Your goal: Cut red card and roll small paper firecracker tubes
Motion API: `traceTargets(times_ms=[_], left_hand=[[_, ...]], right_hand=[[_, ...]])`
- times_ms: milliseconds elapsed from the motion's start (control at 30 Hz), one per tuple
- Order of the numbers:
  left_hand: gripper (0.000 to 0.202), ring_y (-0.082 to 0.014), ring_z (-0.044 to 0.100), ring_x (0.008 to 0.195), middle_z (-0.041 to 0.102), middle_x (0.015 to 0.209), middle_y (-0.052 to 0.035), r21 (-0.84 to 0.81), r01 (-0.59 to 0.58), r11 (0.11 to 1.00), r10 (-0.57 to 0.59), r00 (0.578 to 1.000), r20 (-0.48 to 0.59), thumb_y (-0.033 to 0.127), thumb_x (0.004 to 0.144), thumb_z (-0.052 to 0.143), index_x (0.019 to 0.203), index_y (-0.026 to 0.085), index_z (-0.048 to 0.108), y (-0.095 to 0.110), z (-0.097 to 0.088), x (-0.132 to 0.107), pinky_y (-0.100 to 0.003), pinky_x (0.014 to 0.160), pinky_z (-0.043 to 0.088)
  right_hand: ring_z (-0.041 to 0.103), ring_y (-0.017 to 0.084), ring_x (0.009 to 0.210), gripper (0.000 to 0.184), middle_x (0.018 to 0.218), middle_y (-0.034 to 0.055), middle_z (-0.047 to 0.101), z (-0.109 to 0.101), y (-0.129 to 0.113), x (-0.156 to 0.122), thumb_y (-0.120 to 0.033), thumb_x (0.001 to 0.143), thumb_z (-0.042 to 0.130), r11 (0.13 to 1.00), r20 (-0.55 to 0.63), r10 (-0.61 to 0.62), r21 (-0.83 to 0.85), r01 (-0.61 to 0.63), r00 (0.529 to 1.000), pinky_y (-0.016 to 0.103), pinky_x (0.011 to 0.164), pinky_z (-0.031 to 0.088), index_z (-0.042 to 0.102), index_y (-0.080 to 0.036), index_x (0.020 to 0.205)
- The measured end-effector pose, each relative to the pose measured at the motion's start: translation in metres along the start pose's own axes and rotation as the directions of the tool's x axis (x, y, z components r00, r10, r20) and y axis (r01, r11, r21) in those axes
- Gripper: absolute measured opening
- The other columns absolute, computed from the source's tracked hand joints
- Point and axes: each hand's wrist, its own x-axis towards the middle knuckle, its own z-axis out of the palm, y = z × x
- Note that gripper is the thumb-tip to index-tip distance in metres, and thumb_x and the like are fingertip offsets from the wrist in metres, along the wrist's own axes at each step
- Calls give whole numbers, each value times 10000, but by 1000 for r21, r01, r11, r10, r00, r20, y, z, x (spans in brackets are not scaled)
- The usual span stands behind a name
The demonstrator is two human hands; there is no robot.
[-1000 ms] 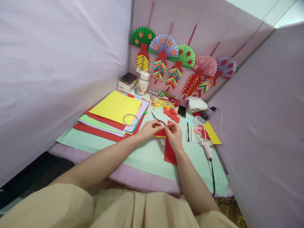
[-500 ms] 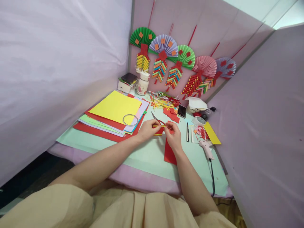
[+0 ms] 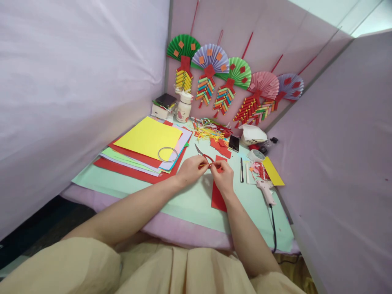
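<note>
My left hand (image 3: 192,168) and my right hand (image 3: 223,176) meet over the middle of the table, fingertips almost touching. Both pinch a small piece of red paper with a yellow edge (image 3: 203,165), which is mostly hidden by the fingers. Just beyond them lies a pair of scissors (image 3: 199,150) with red handles, blades pointing away to the left. A long red paper strip (image 3: 218,197) lies flat under my right hand and wrist.
Coloured paper sheets (image 3: 147,136) are stacked at left, with a ring (image 3: 168,160) on top. Behind are a bottle (image 3: 183,108), paper scraps (image 3: 210,133) and a phone (image 3: 234,143). A craft knife (image 3: 241,170), tape roll (image 3: 256,155) and corded glue gun (image 3: 267,192) lie at right.
The red paper's flat part, seen below my fingers before, no longer shows there; the piece now looks narrower and is tucked between my fingertips. My right hand has shifted slightly down and left.
</note>
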Motion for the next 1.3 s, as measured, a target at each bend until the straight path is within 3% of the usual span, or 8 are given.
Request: traceTargets(times_ms=[200,433,633,800,933,1100,1200,1300], left_hand=[[155,-151,541,717,620,753,-26,61,-32,998,31,999,17,241,886,536,784,182,637,1,1,-1,-260,681,377],[146,-155,593,773,670,827,-29,-92,34,995,-39,998,-49,279,871,555,810,185,647,1,-2,2,-258,717,422],[174,-168,627,767,698,817,-18,-309,239,920,-266,963,-46,349,795,614,781,181,659,-10,-1,8,-263,702,475],[220,-171,626,750,699,815,-26,-368,307,878,-335,942,-14,390,757,640,757,171,662,-11,1,10,-259,664,476],[238,-172,625,739,700,812,-33,-424,342,838,-369,929,20,402,737,655,755,165,660,-10,0,11,-257,638,471],[269,-180,633,755,700,808,-36,-450,397,800,-417,907,59,426,705,679,761,163,663,-11,0,12,-254,630,471],[280,-181,637,756,703,817,-43,-449,385,807,-400,914,64,435,709,676,771,162,669,-15,2,13,-260,647,479],[280,-170,623,737,699,798,-38,-445,320,837,-333,941,50,435,728,659,772,159,672,-18,4,13,-260,671,475]], right_hand=[[505,145,615,122,649,-17,595,1,4,1,-307,733,584,990,15,130,62,-130,991,288,633,414,590,-205,667],[541,150,622,255,666,4,621,-12,23,15,-427,779,529,965,-64,246,108,-238,967,284,624,458,602,-187,733],[572,211,763,246,782,67,657,-76,56,57,-400,737,565,957,-229,240,-108,-269,943,356,763,441,635,-172,797],[576,289,845,207,753,154,630,-140,90,80,-282,740,529,846,-360,329,-299,-443,873,445,799,374,669,-132,718],[581,301,844,229,736,182,616,-158,100,81,-254,753,512,800,-390,380,-317,-510,839,450,757,370,685,-107,724],[574,289,805,213,662,96,610,-127,72,76,-368,688,630,876,-288,369,-210,-434,884,426,742,416,631,-161,638],[595,220,740,313,700,47,652,-79,36,66,-489,664,666,944,-68,323,-38,-326,944,358,705,460,649,-180,717],[629,189,742,364,793,34,696,-28,3,50,-463,598,736,949,189,252,142,-280,949,323,692,491,669,-202,842]])
